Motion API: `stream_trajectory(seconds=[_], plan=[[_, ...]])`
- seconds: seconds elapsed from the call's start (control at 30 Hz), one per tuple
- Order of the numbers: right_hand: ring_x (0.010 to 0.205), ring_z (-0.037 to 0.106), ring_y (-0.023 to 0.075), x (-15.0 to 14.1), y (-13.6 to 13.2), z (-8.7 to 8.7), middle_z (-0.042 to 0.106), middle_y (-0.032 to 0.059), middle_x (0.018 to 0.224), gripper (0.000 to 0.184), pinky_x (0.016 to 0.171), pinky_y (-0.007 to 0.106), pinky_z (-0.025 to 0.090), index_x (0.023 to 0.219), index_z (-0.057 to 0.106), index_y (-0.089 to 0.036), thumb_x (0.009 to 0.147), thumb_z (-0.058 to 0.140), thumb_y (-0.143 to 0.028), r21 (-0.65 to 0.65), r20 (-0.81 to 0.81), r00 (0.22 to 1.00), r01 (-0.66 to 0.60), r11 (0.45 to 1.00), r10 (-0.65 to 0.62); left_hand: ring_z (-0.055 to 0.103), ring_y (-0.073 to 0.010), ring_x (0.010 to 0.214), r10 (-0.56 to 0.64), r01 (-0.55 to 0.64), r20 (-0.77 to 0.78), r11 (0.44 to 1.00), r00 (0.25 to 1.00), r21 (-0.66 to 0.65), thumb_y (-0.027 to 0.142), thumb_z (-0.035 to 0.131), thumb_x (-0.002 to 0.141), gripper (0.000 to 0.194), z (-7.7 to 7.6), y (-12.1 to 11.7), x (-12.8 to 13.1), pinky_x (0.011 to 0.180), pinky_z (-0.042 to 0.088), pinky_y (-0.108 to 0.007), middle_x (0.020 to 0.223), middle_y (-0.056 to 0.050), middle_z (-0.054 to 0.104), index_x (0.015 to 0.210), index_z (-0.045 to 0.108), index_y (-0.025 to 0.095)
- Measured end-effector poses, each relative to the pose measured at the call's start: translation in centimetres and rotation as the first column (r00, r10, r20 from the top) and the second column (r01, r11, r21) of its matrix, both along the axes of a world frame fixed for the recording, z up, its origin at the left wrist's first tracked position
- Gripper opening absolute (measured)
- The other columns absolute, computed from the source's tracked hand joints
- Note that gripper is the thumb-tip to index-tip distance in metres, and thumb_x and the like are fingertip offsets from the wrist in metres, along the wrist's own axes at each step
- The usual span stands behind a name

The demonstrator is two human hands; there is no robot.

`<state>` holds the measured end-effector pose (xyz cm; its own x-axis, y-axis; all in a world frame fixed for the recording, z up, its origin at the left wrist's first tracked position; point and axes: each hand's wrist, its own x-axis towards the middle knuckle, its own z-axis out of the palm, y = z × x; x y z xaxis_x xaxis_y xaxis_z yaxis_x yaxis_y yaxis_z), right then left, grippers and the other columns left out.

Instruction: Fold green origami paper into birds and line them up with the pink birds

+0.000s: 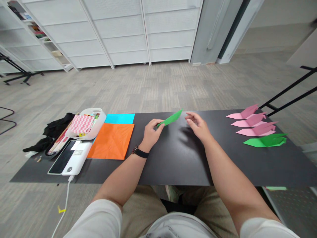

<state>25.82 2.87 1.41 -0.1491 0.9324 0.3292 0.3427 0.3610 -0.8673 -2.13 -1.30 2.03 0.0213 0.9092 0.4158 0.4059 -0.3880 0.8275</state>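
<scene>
A folded piece of green paper (172,118) is pinched at its left end by my left hand (153,132), a little above the black table. It tapers toward its upper right tip. My right hand (197,126) hovers just right of that tip, fingers apart and curved, touching nothing. To the far right stand three folded pink paper figures (247,112) in a row, with a similar green paper figure (267,140) in front of them. Left of my left hand lies orange square paper (111,140), partly over blue paper (121,118).
On the table's (170,165) left side are a white plastic bin (100,124) with a pink zigzag-patterned item, a phone (63,158), a white power bank (78,158) with a cable (66,198) hanging off the front edge, and black cloth (58,127).
</scene>
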Motion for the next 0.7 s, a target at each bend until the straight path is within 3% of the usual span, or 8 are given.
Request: stream_trajectory(seconds=[0.13,0.27,0.33,0.43,0.57,0.7], plan=[[0.119,0.070,0.0273,-0.5,-0.3,0.0,0.076,0.0086,0.122,0.056,0.110,0.051,0.054,0.136,0.064,-0.031,0.098,0.057,-0.071,-0.166,-0.119,0.989,-0.104,0.981,0.085,0.071,-0.0179,0.095,-0.015,0.055,0.321,0.992,0.947,-0.117,0.050,0.064,0.101,0.038,-0.7,0.7,0.0,0.089,0.058,-0.032,0.105,-0.005,0.073,0.127,0.061,0.022],[0.108,0.073,0.0247,-1.6,-1.1,-0.1,0.076,0.0062,0.113,0.071,0.100,0.046,0.059,0.152,0.049,-0.032,0.093,0.067,-0.068,-0.326,-0.265,0.923,-0.360,0.874,0.281,0.066,-0.0140,0.078,0.031,0.040,0.345,0.979,0.938,-0.198,0.039,0.065,0.098,0.043,-1.6,1.0,0.3,0.076,0.054,-0.027,0.087,0.001,0.065,0.136,0.051,0.022],[0.091,0.072,0.0209,-2.0,-1.2,-0.5,0.073,0.0012,0.100,0.089,0.086,0.040,0.061,0.159,0.038,-0.032,0.084,0.080,-0.059,-0.369,-0.292,0.904,-0.409,0.835,0.313,0.063,-0.0136,0.071,0.068,-0.019,0.219,0.975,0.973,-0.219,0.034,0.064,0.098,0.040,-1.7,0.8,0.5,0.071,0.051,-0.027,0.081,0.004,0.062,0.134,0.051,0.022],[0.072,0.065,0.0163,-1.8,-0.8,-1.2,0.068,-0.0041,0.086,0.093,0.070,0.032,0.057,0.158,0.037,-0.029,0.079,0.083,-0.047,-0.389,-0.253,0.934,-0.337,0.857,0.252,0.065,-0.0159,0.075,0.065,-0.080,-0.085,0.980,0.994,-0.185,0.029,0.063,0.098,0.037,-1.5,0.2,0.7,0.077,0.052,-0.030,0.082,0.003,0.065,0.134,0.053,0.023],[0.074,0.065,0.0171,-1.1,0.1,-2.1,0.071,-0.0002,0.091,0.075,0.069,0.032,0.056,0.149,0.050,-0.026,0.081,0.077,-0.041,-0.355,-0.119,0.982,-0.182,0.917,0.148,0.070,-0.0221,0.086,0.000,-0.070,-0.462,0.988,0.887,-0.134,0.029,0.068,0.096,0.035,-0.9,-0.6,0.9,0.093,0.051,-0.040,0.084,0.001,0.071,0.129,0.061,0.025],[0.073,0.066,0.0160,-0.8,0.4,-2.9,0.073,0.0024,0.105,0.070,0.066,0.032,0.056,0.147,0.054,-0.029,0.080,0.073,-0.034,-0.299,-0.017,0.994,-0.112,0.947,0.112,0.069,-0.0284,0.095,0.014,-0.099,-0.639,0.990,0.769,-0.096,0.038,0.074,0.094,0.033,-0.5,-1.0,0.9,0.101,0.046,-0.049,0.088,-0.003,0.073,0.124,0.068,0.027]])
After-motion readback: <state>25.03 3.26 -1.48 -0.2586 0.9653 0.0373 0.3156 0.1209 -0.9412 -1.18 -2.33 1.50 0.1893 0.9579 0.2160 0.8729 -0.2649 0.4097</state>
